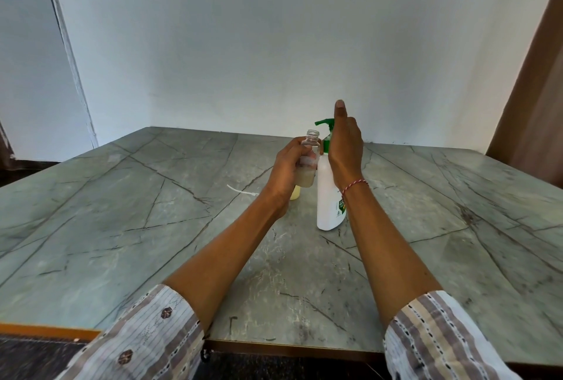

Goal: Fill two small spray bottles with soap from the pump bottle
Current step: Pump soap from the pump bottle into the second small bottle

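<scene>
One spray bottle (pixel 308 163) in left hand (pixel 288 170), mouth under pump spout (pixel 322 122).

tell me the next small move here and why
Probably press the right hand down on the green pump head. The left hand holds the uncapped small bottle with its mouth just under the spout, and it looks only partly filled at the bottom.

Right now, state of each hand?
Left hand: grips the small clear bottle, cap off, beside the pump bottle.
Right hand: open, fingers straight, at the green pump head.
</scene>
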`<state>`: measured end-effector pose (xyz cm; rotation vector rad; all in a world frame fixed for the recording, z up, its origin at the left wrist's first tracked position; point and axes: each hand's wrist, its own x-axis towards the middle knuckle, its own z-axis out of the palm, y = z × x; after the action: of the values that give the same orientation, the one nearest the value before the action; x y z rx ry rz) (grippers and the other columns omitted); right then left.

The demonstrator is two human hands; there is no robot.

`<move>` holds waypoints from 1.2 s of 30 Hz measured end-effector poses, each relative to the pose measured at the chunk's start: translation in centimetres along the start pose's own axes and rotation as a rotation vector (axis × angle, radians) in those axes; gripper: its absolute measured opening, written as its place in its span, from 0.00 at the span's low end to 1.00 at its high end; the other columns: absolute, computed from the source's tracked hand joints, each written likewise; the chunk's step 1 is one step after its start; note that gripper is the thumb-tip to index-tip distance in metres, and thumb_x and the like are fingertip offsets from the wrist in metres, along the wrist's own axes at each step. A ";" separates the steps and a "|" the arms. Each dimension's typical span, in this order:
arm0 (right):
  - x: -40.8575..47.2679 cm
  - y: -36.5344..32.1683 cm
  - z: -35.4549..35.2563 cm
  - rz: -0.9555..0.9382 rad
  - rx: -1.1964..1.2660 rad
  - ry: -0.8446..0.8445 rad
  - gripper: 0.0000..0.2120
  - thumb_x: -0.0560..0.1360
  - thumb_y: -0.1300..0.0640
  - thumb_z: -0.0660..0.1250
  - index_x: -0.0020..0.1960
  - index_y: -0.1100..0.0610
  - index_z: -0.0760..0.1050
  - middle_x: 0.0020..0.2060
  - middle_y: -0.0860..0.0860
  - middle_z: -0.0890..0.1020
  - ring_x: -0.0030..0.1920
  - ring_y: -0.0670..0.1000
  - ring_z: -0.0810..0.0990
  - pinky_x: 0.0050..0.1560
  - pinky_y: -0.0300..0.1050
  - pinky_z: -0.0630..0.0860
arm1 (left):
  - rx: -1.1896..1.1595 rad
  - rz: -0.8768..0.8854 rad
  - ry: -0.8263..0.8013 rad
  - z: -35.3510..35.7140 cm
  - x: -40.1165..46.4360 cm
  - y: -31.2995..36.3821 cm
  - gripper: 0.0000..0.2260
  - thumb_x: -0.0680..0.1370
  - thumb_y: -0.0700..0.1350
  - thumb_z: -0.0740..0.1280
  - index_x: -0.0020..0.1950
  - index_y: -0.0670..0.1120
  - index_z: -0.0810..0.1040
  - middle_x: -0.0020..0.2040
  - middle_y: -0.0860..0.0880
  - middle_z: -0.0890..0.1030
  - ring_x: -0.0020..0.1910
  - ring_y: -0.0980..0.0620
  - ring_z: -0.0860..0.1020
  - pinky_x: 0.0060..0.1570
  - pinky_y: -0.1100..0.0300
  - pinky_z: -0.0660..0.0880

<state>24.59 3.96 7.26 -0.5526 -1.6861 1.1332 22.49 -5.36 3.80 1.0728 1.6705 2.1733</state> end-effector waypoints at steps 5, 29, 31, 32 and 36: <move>0.0 0.0 0.0 0.021 0.120 -0.017 0.10 0.78 0.52 0.55 0.41 0.55 0.67 0.34 0.46 0.69 0.33 0.43 0.68 0.35 0.40 0.64 | -0.010 -0.007 0.005 0.0 0.1 0.1 0.11 0.80 0.44 0.54 0.46 0.56 0.74 0.38 0.54 0.78 0.37 0.57 0.75 0.38 0.62 0.74; -0.1 0.2 -0.2 -0.006 0.057 -0.010 0.22 0.80 0.43 0.48 0.51 0.59 0.71 0.40 0.50 0.74 0.39 0.47 0.73 0.44 0.40 0.69 | -0.002 -0.003 -0.027 0.1 -0.1 0.1 0.10 0.80 0.45 0.54 0.47 0.56 0.74 0.41 0.53 0.78 0.39 0.57 0.75 0.38 0.64 0.73; 0.0 0.1 -0.1 0.001 0.078 -0.011 0.20 0.80 0.44 0.50 0.51 0.59 0.71 0.37 0.46 0.72 0.38 0.44 0.72 0.38 0.37 0.67 | -0.009 -0.014 -0.022 0.1 -0.1 0.1 0.10 0.80 0.45 0.54 0.48 0.56 0.74 0.41 0.52 0.78 0.39 0.56 0.75 0.39 0.62 0.73; 0.0 0.1 -0.1 0.010 0.102 -0.016 0.18 0.80 0.46 0.52 0.51 0.59 0.71 0.37 0.47 0.72 0.38 0.45 0.72 0.37 0.36 0.66 | -0.011 -0.018 -0.018 0.0 0.0 0.1 0.10 0.80 0.45 0.54 0.47 0.55 0.74 0.40 0.52 0.78 0.38 0.56 0.75 0.38 0.62 0.73; 0.0 0.0 -0.2 0.019 0.149 -0.017 0.09 0.78 0.53 0.55 0.46 0.58 0.67 0.36 0.47 0.70 0.36 0.46 0.70 0.34 0.39 0.64 | -0.025 -0.007 -0.017 -0.1 0.0 0.2 0.11 0.80 0.45 0.54 0.47 0.55 0.75 0.40 0.51 0.78 0.38 0.56 0.75 0.37 0.63 0.72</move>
<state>24.73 4.05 7.26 -0.4672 -1.5978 1.2688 22.49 -5.47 3.93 1.0741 1.6329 2.1695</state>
